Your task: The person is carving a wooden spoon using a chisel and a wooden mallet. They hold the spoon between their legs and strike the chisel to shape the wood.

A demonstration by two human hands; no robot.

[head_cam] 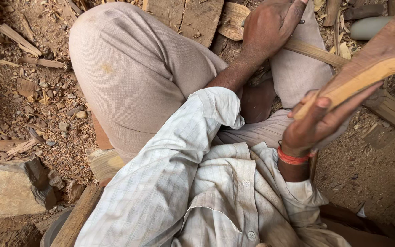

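My right hand [314, 126], with a red band at the wrist, grips the lower end of a long wooden piece [366, 68]. The piece is reddish-brown outside with a pale cut face and slants up to the top right corner. My left hand [270, 25] reaches past my raised knee [129, 68]. Its fingers are curled over the end of a thin wooden stick [314, 52] that lies across my other leg. A curved pale wood offcut [232, 20] lies just left of that hand.
Wood chips and shavings [33, 105] cover the dirt floor. A stone block [10, 187] sits at lower left, a flat board [197, 16] beyond my knee, a grey cylinder [366, 27] at top right, and a plank [392, 112] on the right.
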